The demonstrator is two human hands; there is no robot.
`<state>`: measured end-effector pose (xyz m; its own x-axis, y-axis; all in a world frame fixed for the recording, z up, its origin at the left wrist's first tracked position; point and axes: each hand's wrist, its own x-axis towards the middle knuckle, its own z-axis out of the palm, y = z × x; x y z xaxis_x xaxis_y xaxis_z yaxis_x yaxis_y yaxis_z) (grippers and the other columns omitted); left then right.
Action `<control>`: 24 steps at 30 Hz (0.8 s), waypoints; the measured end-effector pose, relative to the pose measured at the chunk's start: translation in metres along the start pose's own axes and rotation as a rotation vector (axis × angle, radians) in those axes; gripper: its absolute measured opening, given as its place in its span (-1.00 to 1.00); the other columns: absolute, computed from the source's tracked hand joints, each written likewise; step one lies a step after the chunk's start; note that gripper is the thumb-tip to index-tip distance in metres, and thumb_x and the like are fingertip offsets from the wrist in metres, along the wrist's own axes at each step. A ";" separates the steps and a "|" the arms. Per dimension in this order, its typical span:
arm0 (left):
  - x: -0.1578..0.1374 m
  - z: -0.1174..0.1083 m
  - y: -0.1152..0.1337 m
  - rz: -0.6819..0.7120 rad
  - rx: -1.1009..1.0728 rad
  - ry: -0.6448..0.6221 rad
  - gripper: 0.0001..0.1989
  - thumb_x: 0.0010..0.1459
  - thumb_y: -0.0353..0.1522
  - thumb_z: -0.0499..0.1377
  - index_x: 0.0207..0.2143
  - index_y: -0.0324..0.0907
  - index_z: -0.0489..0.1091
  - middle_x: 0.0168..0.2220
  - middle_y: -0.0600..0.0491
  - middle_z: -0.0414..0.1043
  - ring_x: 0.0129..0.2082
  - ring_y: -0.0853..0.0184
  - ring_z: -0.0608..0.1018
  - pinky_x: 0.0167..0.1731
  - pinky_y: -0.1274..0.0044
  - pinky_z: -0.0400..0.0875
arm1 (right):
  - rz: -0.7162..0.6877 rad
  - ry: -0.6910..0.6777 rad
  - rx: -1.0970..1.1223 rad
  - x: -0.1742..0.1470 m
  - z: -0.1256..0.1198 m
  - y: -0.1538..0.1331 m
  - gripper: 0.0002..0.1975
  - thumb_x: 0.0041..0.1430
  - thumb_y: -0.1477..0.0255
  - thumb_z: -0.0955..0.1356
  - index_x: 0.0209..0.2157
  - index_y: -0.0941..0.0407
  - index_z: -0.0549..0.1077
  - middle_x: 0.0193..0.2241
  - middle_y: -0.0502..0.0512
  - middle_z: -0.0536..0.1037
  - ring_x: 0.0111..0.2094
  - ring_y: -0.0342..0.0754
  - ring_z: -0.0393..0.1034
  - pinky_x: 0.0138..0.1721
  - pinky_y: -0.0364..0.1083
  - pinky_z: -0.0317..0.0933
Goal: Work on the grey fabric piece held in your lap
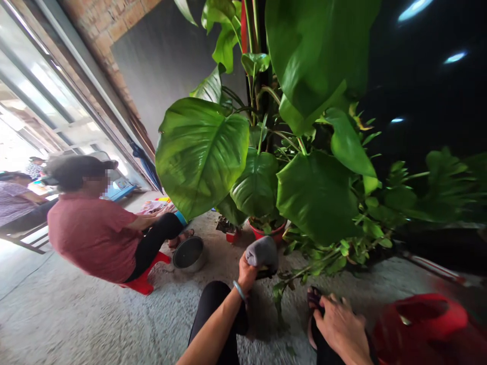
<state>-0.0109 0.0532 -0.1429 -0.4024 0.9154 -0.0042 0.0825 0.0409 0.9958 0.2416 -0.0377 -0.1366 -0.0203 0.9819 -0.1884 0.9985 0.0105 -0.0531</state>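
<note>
My left hand [248,274], with a bracelet on its wrist, is closed around a folded grey cloth [262,252] in front of my left knee. Something dark shows just beneath the cloth; I cannot make out what it is. My right hand [340,322] lies over my right leg near the sandal [314,298], holding nothing, its fingers apart. Beyond the cloth stands a tall plant with broad green leaves [205,152] in a red pot [267,230]. Its large leaves hang above both hands.
To the left, a person in a red shirt [89,230] sits on a red stool [142,284]. A grey basin [189,254] stands between us on the concrete floor. At the lower right is a red plastic object [418,324]; leafy stems [327,263] trail along the floor.
</note>
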 end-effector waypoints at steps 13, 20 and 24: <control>0.035 0.020 0.098 0.321 0.314 0.116 -0.68 -0.21 -0.27 0.30 -0.38 -0.11 0.27 -0.53 0.17 0.33 -0.48 0.38 0.37 -0.42 0.54 0.26 | 0.022 -0.010 -0.002 0.000 -0.004 -0.001 -0.67 0.33 0.44 0.22 -0.10 0.02 0.60 -0.01 0.26 0.59 0.08 0.21 0.42 -0.10 0.18 0.36; -0.006 0.030 0.091 0.396 0.255 -0.093 -0.66 -0.13 -0.20 0.36 -0.36 -0.14 0.33 -0.49 0.10 0.38 -0.47 0.34 0.39 -0.46 0.53 0.28 | 0.002 0.013 -0.031 -0.003 -0.007 0.002 -0.64 0.35 0.45 0.20 -0.08 0.06 0.61 -0.01 0.31 0.59 0.06 0.24 0.44 -0.15 0.20 0.40; 0.045 0.085 0.144 0.373 0.422 -0.029 -0.70 -0.03 -0.35 0.32 -0.19 -0.17 0.42 -0.32 -0.02 0.54 -0.28 0.20 0.56 -0.29 0.49 0.37 | -0.021 0.042 -0.058 -0.004 -0.005 -0.003 -0.62 0.36 0.44 0.18 -0.07 0.07 0.61 -0.01 0.32 0.59 0.07 0.26 0.45 -0.15 0.20 0.40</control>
<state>0.0605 0.1347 -0.0076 -0.2516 0.9089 0.3325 0.5742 -0.1363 0.8073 0.2389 -0.0406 -0.1307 -0.0406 0.9884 -0.1461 0.9992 0.0411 0.0003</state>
